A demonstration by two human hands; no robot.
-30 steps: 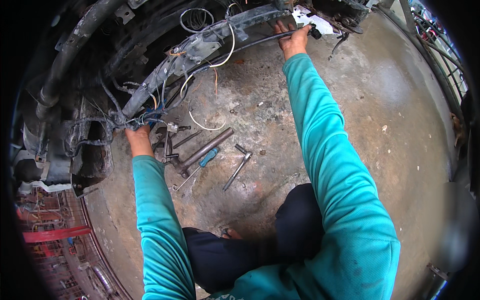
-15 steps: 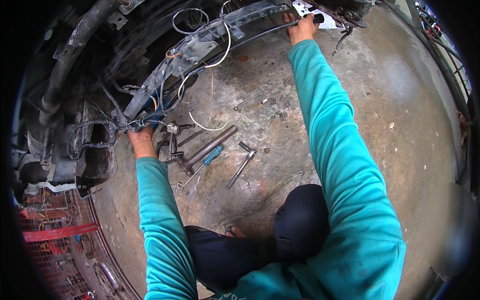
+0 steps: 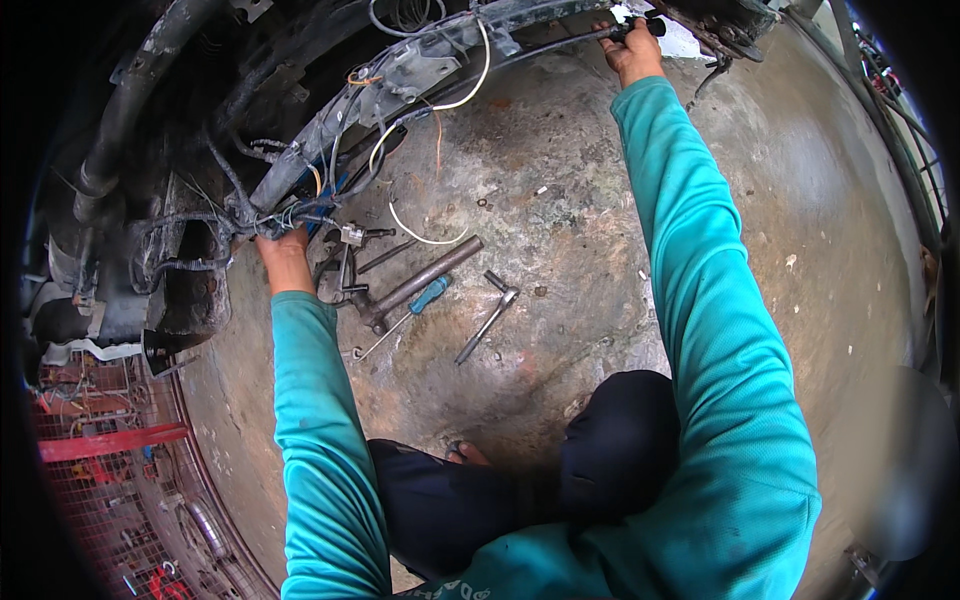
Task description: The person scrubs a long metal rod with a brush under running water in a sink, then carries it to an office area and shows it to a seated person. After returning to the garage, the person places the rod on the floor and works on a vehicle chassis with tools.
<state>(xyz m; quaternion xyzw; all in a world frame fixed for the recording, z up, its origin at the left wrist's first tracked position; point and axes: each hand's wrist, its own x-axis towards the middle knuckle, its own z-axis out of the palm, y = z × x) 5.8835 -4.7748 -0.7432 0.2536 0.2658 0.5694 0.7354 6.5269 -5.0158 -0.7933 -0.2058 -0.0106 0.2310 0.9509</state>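
My right hand [image 3: 637, 54] reaches far forward to the upper right. Its fingers curl round the thick black end of a long thin black bar [image 3: 545, 47], which runs left along the grimy metal frame of a vehicle [image 3: 415, 75]. Whether the bar is rigid or a hose I cannot tell. My left hand [image 3: 284, 258] is at the left end of the frame, under a bundle of dark wires [image 3: 230, 225]. Its fingers are hidden behind the wires and the frame. A blue part [image 3: 318, 212] shows just beside it.
On the concrete floor [image 3: 570, 290] lie a hammer [image 3: 425, 280], a blue-handled screwdriver [image 3: 430, 295], a ratchet wrench [image 3: 490, 325] and other metal tools [image 3: 350, 240]. A loose white wire [image 3: 480, 70] hangs off the frame. Red mesh [image 3: 100, 440] stands at the lower left.
My right hand has shifted slightly right and upward in view, still at the black bar's end. The floor tools and frame have shifted slightly in view. My left hand stays by the wires.
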